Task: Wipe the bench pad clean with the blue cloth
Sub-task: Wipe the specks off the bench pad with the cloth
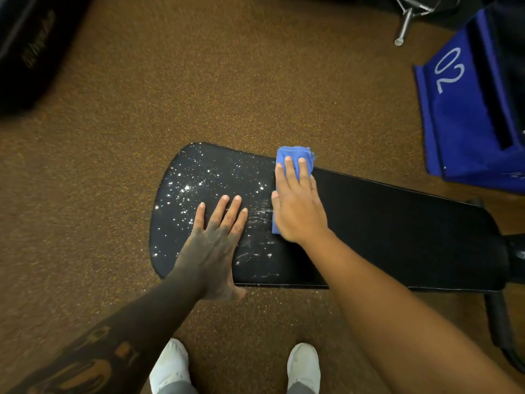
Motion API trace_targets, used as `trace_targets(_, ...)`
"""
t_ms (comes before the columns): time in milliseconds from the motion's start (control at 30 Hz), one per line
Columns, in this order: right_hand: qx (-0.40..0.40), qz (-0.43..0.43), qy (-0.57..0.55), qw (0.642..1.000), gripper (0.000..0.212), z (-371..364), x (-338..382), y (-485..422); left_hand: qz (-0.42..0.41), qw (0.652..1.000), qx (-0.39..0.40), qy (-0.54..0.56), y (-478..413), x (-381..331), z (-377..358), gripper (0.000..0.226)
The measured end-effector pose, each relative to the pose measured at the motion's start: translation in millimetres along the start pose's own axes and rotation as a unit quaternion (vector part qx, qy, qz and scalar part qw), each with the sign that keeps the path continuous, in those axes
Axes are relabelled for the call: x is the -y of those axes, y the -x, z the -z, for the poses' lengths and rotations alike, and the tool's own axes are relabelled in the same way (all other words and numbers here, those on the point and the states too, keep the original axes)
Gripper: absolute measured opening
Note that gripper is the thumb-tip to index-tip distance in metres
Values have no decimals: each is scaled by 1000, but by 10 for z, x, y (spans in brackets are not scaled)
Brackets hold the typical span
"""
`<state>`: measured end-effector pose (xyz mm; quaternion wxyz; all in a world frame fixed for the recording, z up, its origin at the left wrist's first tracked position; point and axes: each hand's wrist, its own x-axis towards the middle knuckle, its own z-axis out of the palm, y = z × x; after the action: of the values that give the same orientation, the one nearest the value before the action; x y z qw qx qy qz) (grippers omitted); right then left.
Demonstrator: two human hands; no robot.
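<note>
The black bench pad (383,231) runs across the middle of the head view, rounded at its left end. White droplets and streaks speckle its left part; the right part looks dark and plain. My right hand (298,206) lies flat on the folded blue cloth (294,155), pressing it to the pad near the far edge; most of the cloth is hidden under the palm. My left hand (216,245) rests flat on the pad's near left side, fingers spread, holding nothing.
Brown speckled floor surrounds the bench. A blue block marked "02" (466,109) stands at the far right, a metal leg (404,24) behind it. The bench frame (502,328) shows at the lower right. My white shoes (170,365) are below the pad.
</note>
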<state>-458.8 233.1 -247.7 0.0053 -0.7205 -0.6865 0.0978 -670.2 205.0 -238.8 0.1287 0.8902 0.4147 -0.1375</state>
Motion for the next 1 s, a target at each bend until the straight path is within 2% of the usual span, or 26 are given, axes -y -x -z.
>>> trace_targets(67, 4, -7, -7, 1000, 58, 32, -144, -56, -2, 1000, -1, -1, -2, 2, -1, 152)
trace_targets(133, -9, -95, -16, 995, 59, 22, -127, -125, -3, 1000, 1, -2, 3, 8, 6, 151)
trace_targets(200, -14, -127, -25, 991, 61, 3, 48, -141, -2, 1000, -3, -5, 1, 12, 9, 150)
trace_targets(333, 3, 14, 0, 1000, 61, -3, 80, 29, 3, 1000, -2, 0, -20, 8, 15, 149)
trace_targets(367, 5, 20, 2, 1000, 60, 8, -4, 1, 3, 1000, -2, 0, -24, 10, 14, 150)
trace_targets(500, -15, -119, -7, 993, 62, -17, -3, -221, 2, 1000, 2, -5, -31, 8, 16, 151)
trace_targets(533, -14, -118, -15, 993, 63, -27, 97, -217, 4, 1000, -1, -9, -30, 2, 15, 151)
trace_targets(667, -4, 28, -1, 1000, 61, -26, 136, -50, 7, 1000, -1, -10, -25, -5, 27, 152)
trace_targets(700, 0, 29, -1, 1000, 60, -5, 63, -79, 7, 1000, -1, -10, -23, 0, 28, 152)
trace_targets(833, -10, -73, -30, 997, 61, -4, 134, -224, 3, 1000, 0, -10, -27, 0, 20, 152)
trace_targets(867, -12, -64, -40, 997, 61, -12, 231, -191, 3, 1000, -1, -11, -28, 2, 17, 152)
trace_targets(1000, 13, 56, -6, 998, 61, -1, 212, 27, 2, 1000, 1, -6, -30, 13, 22, 151)
